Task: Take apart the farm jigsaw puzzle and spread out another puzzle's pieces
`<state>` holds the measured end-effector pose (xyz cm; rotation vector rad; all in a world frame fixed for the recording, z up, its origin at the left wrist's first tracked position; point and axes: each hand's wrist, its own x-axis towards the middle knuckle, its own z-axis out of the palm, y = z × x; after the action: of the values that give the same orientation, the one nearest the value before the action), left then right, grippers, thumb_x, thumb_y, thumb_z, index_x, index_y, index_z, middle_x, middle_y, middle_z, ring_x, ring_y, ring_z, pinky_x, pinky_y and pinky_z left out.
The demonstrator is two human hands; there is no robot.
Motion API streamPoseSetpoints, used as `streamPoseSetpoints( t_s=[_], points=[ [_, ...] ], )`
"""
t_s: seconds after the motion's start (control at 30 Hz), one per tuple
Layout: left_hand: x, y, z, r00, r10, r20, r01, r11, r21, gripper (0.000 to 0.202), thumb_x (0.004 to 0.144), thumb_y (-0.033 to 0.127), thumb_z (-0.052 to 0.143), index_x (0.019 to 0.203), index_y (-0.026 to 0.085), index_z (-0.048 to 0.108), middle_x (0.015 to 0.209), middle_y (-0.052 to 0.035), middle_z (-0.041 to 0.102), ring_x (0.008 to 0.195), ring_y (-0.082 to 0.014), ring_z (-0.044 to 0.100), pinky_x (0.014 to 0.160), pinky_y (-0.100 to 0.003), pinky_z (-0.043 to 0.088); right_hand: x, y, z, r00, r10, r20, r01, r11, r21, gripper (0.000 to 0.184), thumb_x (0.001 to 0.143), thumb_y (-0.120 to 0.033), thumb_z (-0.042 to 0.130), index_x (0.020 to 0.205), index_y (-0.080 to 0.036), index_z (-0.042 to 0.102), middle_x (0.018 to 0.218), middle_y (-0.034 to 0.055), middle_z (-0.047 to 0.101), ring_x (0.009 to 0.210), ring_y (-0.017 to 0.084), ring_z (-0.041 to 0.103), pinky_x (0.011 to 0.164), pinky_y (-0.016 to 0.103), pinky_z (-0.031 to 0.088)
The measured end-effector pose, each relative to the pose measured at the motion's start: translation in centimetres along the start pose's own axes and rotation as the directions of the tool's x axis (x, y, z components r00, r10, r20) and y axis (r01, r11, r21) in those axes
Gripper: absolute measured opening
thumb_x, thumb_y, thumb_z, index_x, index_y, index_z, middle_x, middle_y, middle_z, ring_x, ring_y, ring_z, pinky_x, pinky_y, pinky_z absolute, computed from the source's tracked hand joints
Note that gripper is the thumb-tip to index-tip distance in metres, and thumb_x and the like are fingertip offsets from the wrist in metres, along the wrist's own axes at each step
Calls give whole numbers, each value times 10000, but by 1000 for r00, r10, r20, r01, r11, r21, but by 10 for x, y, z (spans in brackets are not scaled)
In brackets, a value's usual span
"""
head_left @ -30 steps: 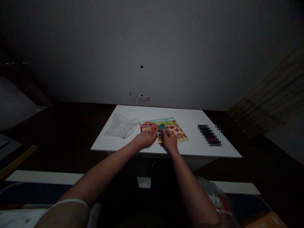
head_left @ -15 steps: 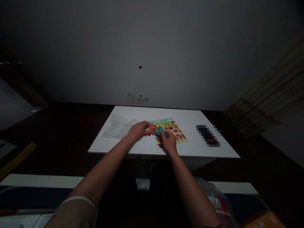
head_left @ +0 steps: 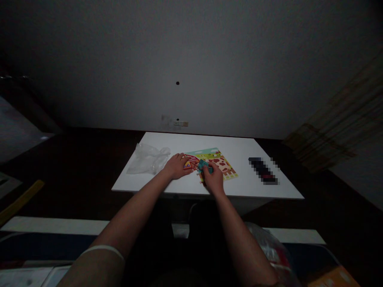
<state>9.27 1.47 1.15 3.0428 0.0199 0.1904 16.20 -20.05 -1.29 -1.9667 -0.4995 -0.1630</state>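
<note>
A colourful jigsaw puzzle (head_left: 220, 162) with a red barn and a brown-spotted cow lies on the white table (head_left: 191, 140). My left hand (head_left: 178, 166) rests flat with fingers spread on its left part, over the barn. Pinched between the thumb and fingers of my right hand (head_left: 214, 178) are teal puzzle pieces (head_left: 204, 164), just above the middle of the picture. How many pieces I hold cannot be made out. The puzzle's lower left area is partly hidden by both hands.
A crumpled clear plastic bag (head_left: 146, 159) lies left of my left hand. A dark pixelated object (head_left: 263, 170) sits at the table's right side. Behind the table stands a grey wall (head_left: 227, 79) with a socket strip (head_left: 180, 123). Another plastic bag (head_left: 269, 247) is beside my right forearm.
My left hand has shifted slightly toward me and to the right, its fingers spreading over the barn. My right hand still grips the teal pieces, nearly in the same place.
</note>
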Motion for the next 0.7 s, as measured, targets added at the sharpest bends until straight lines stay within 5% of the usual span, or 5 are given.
streamPoseSetpoints(
  t_s=[0.23, 0.4, 0.7],
  points=[
    [6, 25, -15, 995, -43, 87, 28, 986, 162, 601, 1013, 529, 569, 1409, 78, 600, 1337, -282, 648, 1180, -393, 659, 919, -474, 573, 0, -1, 0, 1000, -2, 3, 2, 1000, -21, 333, 941, -464, 571, 1057, -212, 754, 1066, 108, 794, 960, 278, 716, 892, 386, 525],
    [10, 28, -15, 992, 39, 117, -59, 983, 175, 444, 1024, 452, 545, 1226, 93, 710, 1172, -251, 727, 1062, -374, 717, 897, -476, 587, 1, -1, -1, 1000, 7, -11, -7, 1000, -15, 310, 934, -468, 584, 1029, -226, 752, 1022, 93, 798, 935, 273, 723, 855, 378, 539],
    [-1, 24, -5, 989, 130, 78, -142, 971, 193, 462, 1075, 288, 372, 1434, 120, 609, 1247, -302, 691, 1045, -388, 736, 874, -543, 604, 2, 1, 0, 999, 33, -9, -33, 999, 10, 281, 931, -460, 592, 1017, -248, 754, 996, 68, 798, 896, 250, 721, 845, 379, 559]
  ],
)
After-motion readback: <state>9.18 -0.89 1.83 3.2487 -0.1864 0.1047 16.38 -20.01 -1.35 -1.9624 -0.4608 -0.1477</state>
